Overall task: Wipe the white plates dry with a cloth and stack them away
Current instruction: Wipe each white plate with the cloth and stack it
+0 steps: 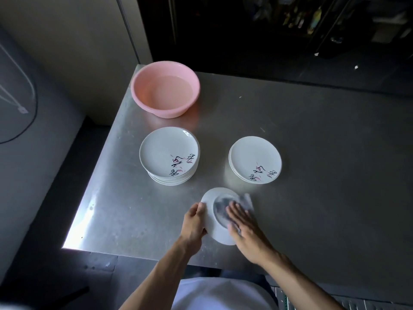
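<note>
My left hand grips the left rim of a white plate, held tilted with its underside toward me, above the near part of the steel table. My right hand lies flat with straight fingers on a grey cloth, pressing it against the plate's underside. The cloth looks blurred. A taller stack of white plates with black and pink markings stands at the centre left. A shorter stack of the same plates stands to its right.
A pink plastic basin holding water sits at the table's far left corner. The steel table stretches out to the right. Its left edge and near edge drop to a dark floor. Dark shelving stands behind.
</note>
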{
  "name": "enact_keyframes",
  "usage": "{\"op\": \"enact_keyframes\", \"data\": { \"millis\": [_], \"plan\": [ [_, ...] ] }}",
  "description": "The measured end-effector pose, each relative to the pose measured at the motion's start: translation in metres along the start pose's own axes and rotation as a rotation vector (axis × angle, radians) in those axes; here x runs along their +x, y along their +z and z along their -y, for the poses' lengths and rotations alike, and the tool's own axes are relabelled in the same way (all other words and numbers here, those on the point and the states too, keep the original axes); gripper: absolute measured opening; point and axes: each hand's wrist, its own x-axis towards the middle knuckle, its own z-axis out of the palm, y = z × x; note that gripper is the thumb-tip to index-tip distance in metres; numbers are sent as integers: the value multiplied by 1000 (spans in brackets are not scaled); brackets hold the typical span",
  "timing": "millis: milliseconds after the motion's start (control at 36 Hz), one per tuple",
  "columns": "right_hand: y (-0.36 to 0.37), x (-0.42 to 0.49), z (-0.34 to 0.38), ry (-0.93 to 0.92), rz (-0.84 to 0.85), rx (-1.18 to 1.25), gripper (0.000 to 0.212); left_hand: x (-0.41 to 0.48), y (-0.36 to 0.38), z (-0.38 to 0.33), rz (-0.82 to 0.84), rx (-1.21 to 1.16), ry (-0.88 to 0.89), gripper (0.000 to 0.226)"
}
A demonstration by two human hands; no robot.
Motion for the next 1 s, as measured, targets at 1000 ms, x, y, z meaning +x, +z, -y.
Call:
{"op": "enact_keyframes", "data": {
  "millis": [1000],
  "plan": [
    [-11, 61, 21, 571, -381, 416, 53, -19, 8, -1, 91, -15, 4, 33]
  ]
}}
